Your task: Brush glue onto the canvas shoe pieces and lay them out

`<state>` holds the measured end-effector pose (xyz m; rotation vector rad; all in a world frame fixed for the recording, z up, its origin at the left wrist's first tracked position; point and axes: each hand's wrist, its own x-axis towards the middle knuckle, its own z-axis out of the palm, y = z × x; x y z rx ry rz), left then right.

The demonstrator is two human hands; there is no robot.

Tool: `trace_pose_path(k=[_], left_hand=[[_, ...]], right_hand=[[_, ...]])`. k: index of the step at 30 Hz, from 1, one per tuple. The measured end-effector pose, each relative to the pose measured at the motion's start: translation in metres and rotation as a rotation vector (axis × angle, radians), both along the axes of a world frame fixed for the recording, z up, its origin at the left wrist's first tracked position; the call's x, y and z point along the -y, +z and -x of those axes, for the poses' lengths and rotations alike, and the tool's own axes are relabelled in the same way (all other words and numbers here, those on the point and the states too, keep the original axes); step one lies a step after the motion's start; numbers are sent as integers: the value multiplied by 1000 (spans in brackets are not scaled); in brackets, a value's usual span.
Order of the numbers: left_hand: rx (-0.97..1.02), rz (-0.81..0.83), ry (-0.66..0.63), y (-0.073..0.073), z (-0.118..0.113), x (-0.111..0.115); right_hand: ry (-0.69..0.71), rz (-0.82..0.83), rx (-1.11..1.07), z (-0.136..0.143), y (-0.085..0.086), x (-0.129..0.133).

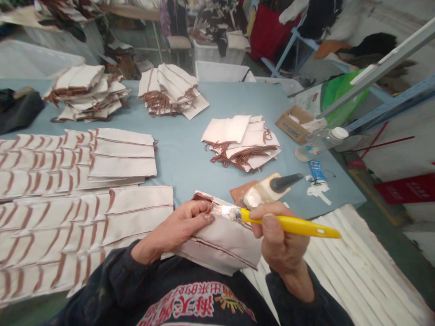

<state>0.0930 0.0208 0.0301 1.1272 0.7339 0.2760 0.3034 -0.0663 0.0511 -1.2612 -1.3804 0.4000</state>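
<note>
My left hand is closed on the upper left edge of a white fabric piece with brown seams, held in front of my body. In my right hand is a paintbrush with a yellow handle, gripped between thumb and fingers. Its white-coated bristles touch the top edge of the piece, near my left fingertips. Just beyond the brush, a cut-open container with a dark handle lies on its side, white paste at its mouth, on a brown scrap.
Rows of overlapping white pieces cover the table's left side. Several stacks stand farther back on the blue-grey table. At right are a cardboard box, a clear bottle and a blue packet. Long white strips lie nearer me.
</note>
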Motion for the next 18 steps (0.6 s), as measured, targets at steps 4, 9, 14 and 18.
trace_pose_path(k=[4, 9, 14, 18], left_hand=[[-15, 81, -47, 5, -1, 3], [9, 146, 10, 2, -1, -1], [3, 93, -30, 3, 0, -6], [21, 145, 18, 2, -2, -6]], right_hand=[[127, -156, 289, -9, 7, -22], [82, -145, 262, -14, 22, -17], [196, -151, 357, -9, 28, -25], [125, -209, 428, -6, 23, -37]])
